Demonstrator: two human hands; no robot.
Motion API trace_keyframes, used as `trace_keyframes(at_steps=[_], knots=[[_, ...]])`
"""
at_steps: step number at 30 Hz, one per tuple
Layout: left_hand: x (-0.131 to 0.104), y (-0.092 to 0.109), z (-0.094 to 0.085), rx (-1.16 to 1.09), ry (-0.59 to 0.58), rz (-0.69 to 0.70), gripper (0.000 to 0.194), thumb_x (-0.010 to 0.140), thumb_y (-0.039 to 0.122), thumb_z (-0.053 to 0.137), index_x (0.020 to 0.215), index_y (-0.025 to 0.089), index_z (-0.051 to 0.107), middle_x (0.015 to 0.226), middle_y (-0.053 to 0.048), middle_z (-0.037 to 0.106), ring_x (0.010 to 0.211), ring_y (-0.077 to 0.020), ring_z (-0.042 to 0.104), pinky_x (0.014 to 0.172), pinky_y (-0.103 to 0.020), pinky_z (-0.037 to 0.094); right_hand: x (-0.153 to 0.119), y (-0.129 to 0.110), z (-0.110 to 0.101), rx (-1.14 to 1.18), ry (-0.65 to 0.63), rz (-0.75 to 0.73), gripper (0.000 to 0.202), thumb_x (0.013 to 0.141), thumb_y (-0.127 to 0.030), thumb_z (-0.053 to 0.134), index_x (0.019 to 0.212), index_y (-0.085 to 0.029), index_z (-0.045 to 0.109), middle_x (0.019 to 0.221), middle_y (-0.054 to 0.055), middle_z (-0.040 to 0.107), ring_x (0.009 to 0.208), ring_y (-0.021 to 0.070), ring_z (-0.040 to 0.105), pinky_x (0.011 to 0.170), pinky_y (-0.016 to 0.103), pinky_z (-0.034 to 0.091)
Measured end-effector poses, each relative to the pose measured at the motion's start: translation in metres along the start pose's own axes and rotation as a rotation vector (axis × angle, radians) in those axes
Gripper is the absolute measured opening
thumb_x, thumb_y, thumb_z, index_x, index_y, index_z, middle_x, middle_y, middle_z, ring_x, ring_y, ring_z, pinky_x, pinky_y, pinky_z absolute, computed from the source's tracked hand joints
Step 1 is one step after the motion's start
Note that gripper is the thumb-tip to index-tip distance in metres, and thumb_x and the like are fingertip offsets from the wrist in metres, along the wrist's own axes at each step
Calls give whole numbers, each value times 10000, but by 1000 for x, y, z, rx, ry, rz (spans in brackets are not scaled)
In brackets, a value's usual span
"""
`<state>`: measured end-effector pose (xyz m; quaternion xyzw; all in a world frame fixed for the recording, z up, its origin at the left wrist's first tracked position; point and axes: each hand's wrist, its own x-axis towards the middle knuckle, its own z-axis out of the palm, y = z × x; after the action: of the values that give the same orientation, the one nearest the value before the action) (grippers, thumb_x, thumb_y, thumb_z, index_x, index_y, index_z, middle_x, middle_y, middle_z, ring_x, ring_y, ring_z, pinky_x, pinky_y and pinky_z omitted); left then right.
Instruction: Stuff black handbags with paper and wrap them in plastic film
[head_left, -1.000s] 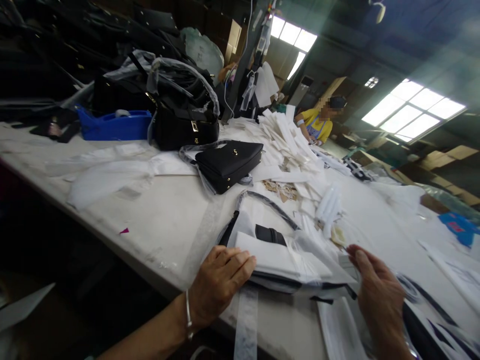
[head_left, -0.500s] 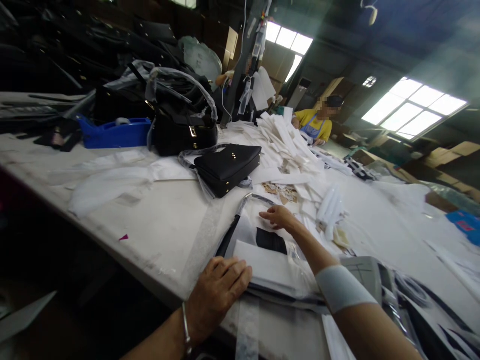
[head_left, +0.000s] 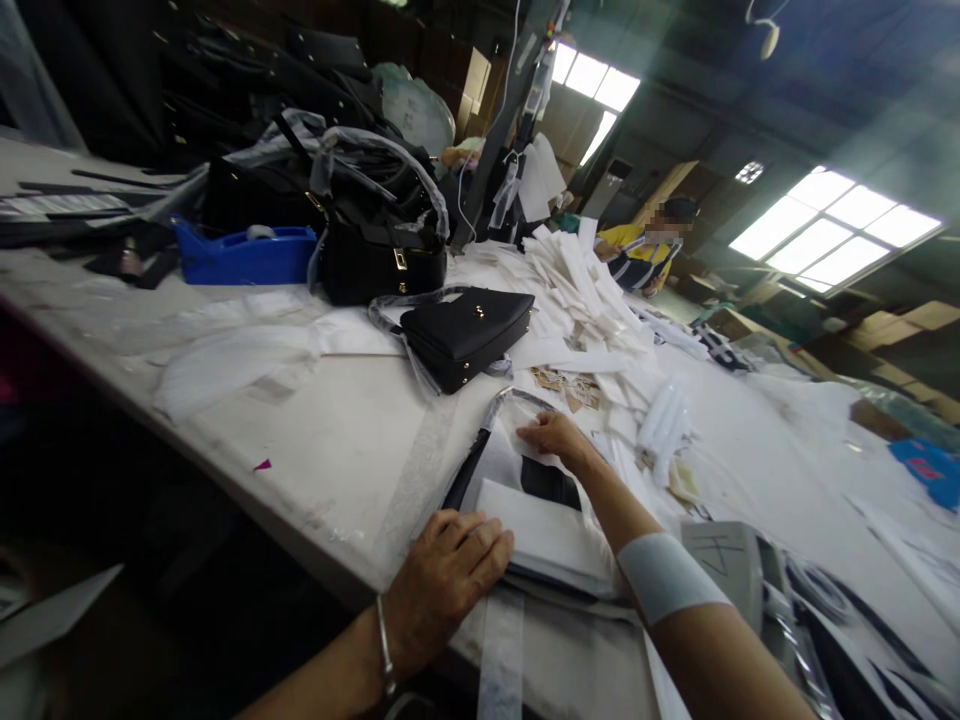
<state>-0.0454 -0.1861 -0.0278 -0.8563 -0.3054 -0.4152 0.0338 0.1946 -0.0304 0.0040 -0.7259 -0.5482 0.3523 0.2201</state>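
Observation:
A black handbag (head_left: 466, 465) lies near the table's front edge, covered by thin white wrapping (head_left: 501, 450) and a folded white sheet (head_left: 551, 530). Its plastic-wrapped handle (head_left: 501, 398) arches at the far side. My left hand (head_left: 454, 565), with a bangle on the wrist, curls its fingers over the near left edge of the bag and the folded sheet. Over the far part, my right hand (head_left: 556, 438) has its fingers pinched on the thin white wrapping. A dark patch of the bag (head_left: 551, 482) shows beside that hand.
Beyond lies a finished black handbag (head_left: 469, 335), with another standing bag (head_left: 382, 262) and a blue tape dispenser (head_left: 247, 255) to its left. White strips (head_left: 574, 290) are heaped behind. A grey machine (head_left: 724, 560) stands right. A person in yellow (head_left: 630, 250) works farther off.
My right hand's fingers have drawn together onto the thin wrapping, which has shifted around the dark patch. My left hand stays at the bag's edge. The view has turned slightly left.

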Motion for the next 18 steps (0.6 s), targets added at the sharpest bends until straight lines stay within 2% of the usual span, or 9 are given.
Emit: trace_keyframes(at_steps=[3,8,11,14,18], knots=[[-1,0,1,-4,1,5,308,1018,150,370,1200,165,618,1133,-71,684,1075,-205,582,878,-365,452,-22,-5,-3,206,-17,22,307,615,-387,750,648,-206,505,543,-51,537,475,96,502,490,239,447],[-5,-1,4,-7,-19,11,302,1012,153,386,1225,166,600,1154,-70,674,1100,-211,573,902,-377,438,-57,-16,-7,464,-25,-41,431,553,-446,814,828,-172,627,731,6,664,620,128,604,640,270,507],[-7,0,6,-2,-51,6,301,1009,165,406,1251,183,584,1182,-69,663,1126,-208,565,912,-372,434,-76,-21,-10,546,-10,-77,450,585,-509,822,822,-160,664,766,36,694,689,151,630,708,288,510],[-9,0,7,3,-82,-2,306,1004,169,423,1271,198,569,1199,-69,656,1146,-205,558,921,-374,431,-100,-23,-11,519,-9,-135,395,654,-508,810,812,-161,710,799,43,720,735,162,640,745,292,499],[-9,0,7,-9,-75,6,321,991,152,429,1284,192,553,1200,-74,654,1141,-214,558,926,-385,431,-142,-15,0,258,44,-309,271,762,-458,747,844,-200,760,822,36,747,784,205,675,785,336,523]])
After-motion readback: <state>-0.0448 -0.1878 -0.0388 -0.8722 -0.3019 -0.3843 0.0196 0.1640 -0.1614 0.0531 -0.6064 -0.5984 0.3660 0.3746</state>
